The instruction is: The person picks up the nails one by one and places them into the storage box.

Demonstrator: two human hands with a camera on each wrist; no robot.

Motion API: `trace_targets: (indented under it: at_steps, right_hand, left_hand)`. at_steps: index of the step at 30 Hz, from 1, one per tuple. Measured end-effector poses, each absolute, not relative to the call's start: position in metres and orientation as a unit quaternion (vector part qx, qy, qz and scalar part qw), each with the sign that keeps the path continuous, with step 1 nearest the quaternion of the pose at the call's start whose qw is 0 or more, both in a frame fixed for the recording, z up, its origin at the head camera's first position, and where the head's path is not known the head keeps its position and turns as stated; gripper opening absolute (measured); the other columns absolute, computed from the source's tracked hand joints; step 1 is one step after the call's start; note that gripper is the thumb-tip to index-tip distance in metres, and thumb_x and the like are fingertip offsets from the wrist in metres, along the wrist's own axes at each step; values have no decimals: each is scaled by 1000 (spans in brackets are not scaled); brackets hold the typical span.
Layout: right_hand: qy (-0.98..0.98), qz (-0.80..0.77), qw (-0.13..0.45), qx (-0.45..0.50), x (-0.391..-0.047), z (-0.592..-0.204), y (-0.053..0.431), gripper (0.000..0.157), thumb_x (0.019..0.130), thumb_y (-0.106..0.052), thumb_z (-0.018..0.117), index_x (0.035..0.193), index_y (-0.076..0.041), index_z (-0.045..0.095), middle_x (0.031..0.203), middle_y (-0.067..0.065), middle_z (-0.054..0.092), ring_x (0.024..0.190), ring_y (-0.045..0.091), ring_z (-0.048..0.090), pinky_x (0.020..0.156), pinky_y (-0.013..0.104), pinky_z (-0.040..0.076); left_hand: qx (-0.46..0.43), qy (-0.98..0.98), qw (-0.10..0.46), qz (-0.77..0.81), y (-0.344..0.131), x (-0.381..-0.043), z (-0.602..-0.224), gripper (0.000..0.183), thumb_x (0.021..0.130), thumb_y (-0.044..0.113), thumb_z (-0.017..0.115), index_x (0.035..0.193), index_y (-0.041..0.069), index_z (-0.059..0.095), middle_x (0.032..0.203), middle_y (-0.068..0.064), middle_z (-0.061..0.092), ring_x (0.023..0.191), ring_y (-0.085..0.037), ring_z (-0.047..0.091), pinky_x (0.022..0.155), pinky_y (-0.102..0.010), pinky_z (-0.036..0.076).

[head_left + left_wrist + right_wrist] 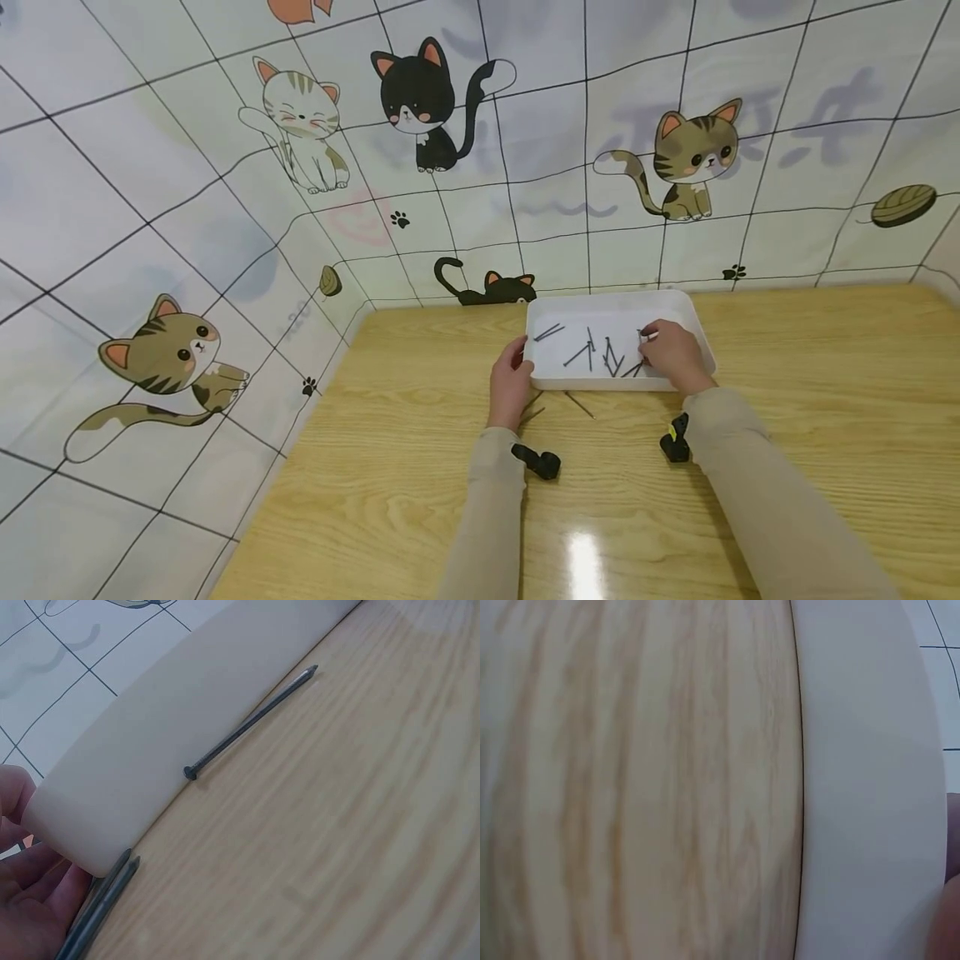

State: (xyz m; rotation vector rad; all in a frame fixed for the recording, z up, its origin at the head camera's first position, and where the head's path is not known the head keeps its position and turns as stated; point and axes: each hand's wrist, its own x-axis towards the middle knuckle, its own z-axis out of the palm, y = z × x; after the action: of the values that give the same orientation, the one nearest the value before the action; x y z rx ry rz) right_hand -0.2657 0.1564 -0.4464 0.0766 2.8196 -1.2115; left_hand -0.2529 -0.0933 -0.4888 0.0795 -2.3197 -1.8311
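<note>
A white rectangular tray [585, 384] stands on the table near the wall, with several grey nails scattered inside. At its left end my left hand [510, 390] grips the side wall near the front corner. My right hand [675, 354] reaches over the front rim at the right and pinches a nail between thumb and fingertips, mostly hidden by the hand. In front of the tray a loose nail [251, 724] lies on the wood along the tray wall. Two more nails [101, 907] lie side by side close to my left hand. In the right wrist view only finger edges show beyond the tray wall.
The light wooden table [390, 467] meets a wall covering [555, 208] printed with cats and grid lines at the back and left. Black wrist cameras sit on both sleeves, and a bright reflection shows on the table's near part.
</note>
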Motion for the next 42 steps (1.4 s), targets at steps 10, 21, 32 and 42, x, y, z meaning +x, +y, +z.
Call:
trace_targets:
  at_steps: [10,21,32,42]
  right_hand:
    - [934,-357,19,7,-263,-445,153,34,85,-9,48,114,7,51,96,19,58,76,27,52,61,35,39]
    - [939,-343,11,21,-265,-445,153,36,88,-13,44,116,8,49,115,25,50,92,35,50,73,46,39]
    - [928,-372,3,22,-264,-443,154,36,88,-15,40,118,3,50,113,23,51,90,33,50,70,43,40]
    - [920,-391,-5,-15,-262,-443,154,35,89,-19,41,117,-2,53,104,17,55,83,28,51,66,38,39]
  left_hand:
    - [29,-779,90,-620,-94,-253,-490,46,82,9,45,126,21,52,122,-1,53,106,-17,50,86,-32,41]
    - [25,-780,91,-619,-93,-251,-488,45,84,8,45,127,18,51,122,-2,53,106,-17,50,85,-32,41]
    - [24,-779,91,-619,-93,-252,-489,45,83,9,45,125,19,53,121,-2,54,104,-16,51,84,-32,41]
    - [35,-779,79,-621,-94,-250,-486,45,83,9,45,126,21,52,124,-1,52,109,-17,49,86,-31,40]
